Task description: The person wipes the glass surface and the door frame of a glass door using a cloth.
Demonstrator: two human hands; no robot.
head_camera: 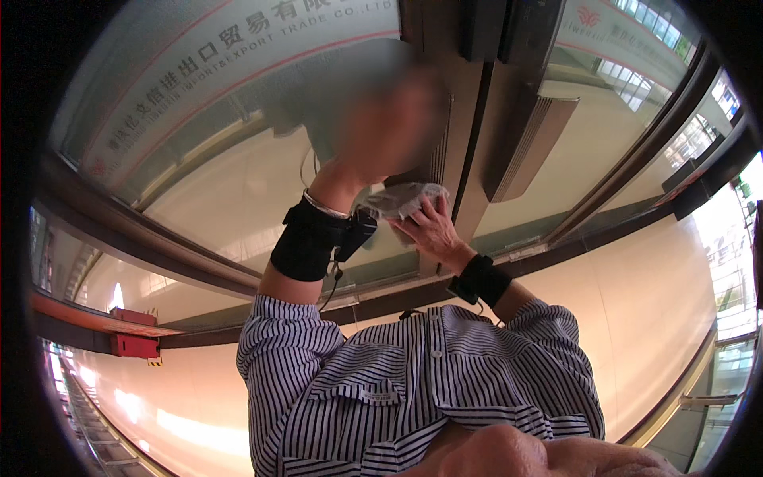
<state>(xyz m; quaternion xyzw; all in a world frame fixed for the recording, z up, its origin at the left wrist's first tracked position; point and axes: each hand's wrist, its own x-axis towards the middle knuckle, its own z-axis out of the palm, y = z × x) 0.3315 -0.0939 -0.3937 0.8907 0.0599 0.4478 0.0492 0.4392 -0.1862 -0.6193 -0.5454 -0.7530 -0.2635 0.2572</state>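
My right hand [434, 229] presses a crumpled grey cloth [398, 201] against the lower end of a brown metal door pull, its fingers spread over the fabric. Higher up, my left hand [384, 128] reaches to the same glass door [232, 173]. A blur covers most of that hand, so its fingers and anything in them are hidden. Black bands wrap both wrists, and a small black device [356, 235] sits at the left one. To the right of a dark vertical gap is a second pull, a ribbed metal handle [533, 149].
Printed bands with writing [238, 65] cross the glass. A dark frame rail [149, 229] borders the door at left. Shiny tan floor [644, 310] spreads below. At left a red box [136, 344] stands near the floor, and a metal railing [98, 423] shows at the lower left.
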